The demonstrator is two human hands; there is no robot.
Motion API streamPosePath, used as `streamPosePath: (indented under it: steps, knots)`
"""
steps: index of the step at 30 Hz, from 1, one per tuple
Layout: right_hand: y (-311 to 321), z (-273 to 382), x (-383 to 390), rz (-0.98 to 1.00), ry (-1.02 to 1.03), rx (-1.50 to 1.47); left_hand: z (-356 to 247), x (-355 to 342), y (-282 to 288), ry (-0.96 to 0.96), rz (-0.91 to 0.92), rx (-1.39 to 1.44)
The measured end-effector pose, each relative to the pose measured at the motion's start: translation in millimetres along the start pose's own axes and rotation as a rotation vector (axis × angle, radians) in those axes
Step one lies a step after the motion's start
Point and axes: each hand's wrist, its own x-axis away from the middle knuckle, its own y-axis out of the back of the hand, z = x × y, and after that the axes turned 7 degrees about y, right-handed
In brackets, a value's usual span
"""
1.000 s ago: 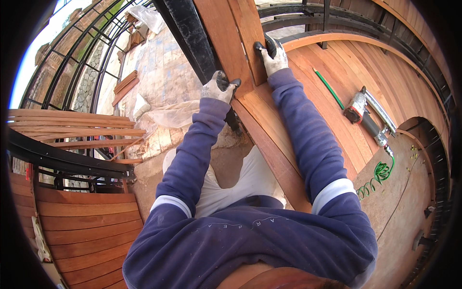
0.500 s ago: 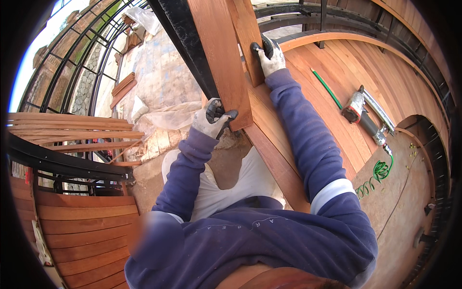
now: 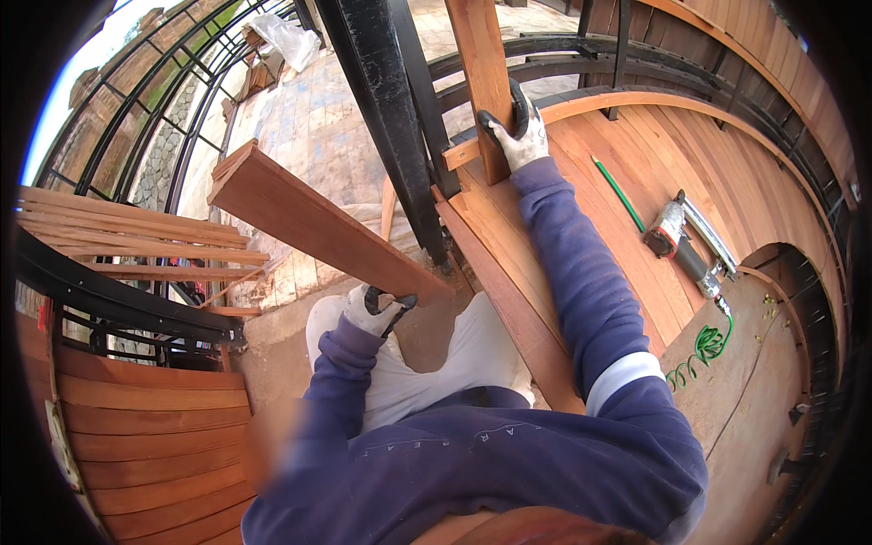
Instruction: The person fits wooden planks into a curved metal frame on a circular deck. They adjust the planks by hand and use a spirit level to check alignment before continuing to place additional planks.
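Note:
My left hand [image 3: 375, 310], in a white and black work glove, grips the near end of a long reddish wooden plank [image 3: 318, 222] that slants away to the upper left. My right hand [image 3: 518, 134], gloved the same way, holds an upright wooden board [image 3: 481, 64] standing on the curved wooden deck [image 3: 627, 263]. A thick black metal post [image 3: 391, 109] rises between the two boards. Both arms wear blue sleeves.
A nail gun [image 3: 683, 243] with a green coiled hose [image 3: 704, 350] lies on the deck to the right. A green pencil-like stick [image 3: 618, 191] lies near it. Stacked wooden slats [image 3: 118, 232] and a black metal railing [image 3: 118, 300] are at the left. Stone paving lies below.
My left hand has drawn down and back toward my body, carrying the plank away from the post so it now slants out to the left. My right hand stays on the upright board.

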Motion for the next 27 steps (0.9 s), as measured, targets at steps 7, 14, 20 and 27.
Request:
streamPosePath:
  steps: [7,14,20,27]
  knots:
    - [2.6,27.4,-5.1,0.049,-0.029,0.116,-1.4,-8.1,-2.1,0.009,0.020,0.071]
    - [-4.2,7.0,3.1,-0.076,-0.006,0.084,-10.1,-8.5,-2.4,-0.029,0.039,-0.109]
    - [4.3,-0.4,2.5,-0.180,-0.044,0.107,-6.9,-3.1,3.4,0.070,0.049,-0.190]
    - [19.1,-18.4,-9.6,-0.206,-0.132,0.163,-16.2,-3.1,2.1,-0.028,0.018,-0.105]
